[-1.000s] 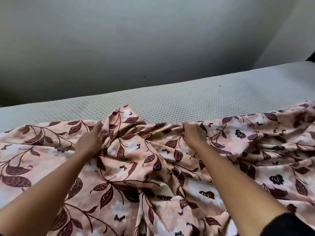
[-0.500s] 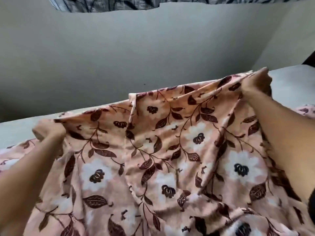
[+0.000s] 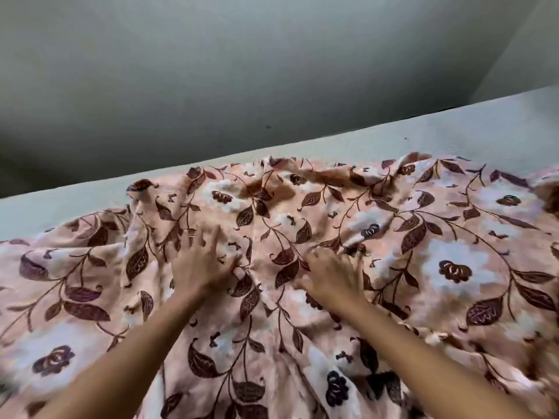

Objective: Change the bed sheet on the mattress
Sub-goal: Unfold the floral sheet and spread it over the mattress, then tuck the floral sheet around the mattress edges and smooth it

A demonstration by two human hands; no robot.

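A pink bed sheet [image 3: 423,267] with dark maroon leaves and white flowers lies rumpled over the pale grey mattress [image 3: 453,131]. Its far edge is bunched a little short of the mattress's far side. My left hand [image 3: 202,261] rests on the middle of the sheet, fingers reaching forward, with a fold pinched at the thumb. My right hand [image 3: 329,270] is close beside it, its fingers curled into a bunch of the fabric. Both forearms reach in from the bottom of the view.
A plain grey-green wall [image 3: 242,71] rises right behind the mattress's far edge. A second wall [image 3: 529,40] meets it at the far right corner. A strip of bare mattress shows along the far side and at the left.
The sheet, held up and spread wide half a second ago, has dropped flat onto the mattress. Both hands have come back together at its middle.
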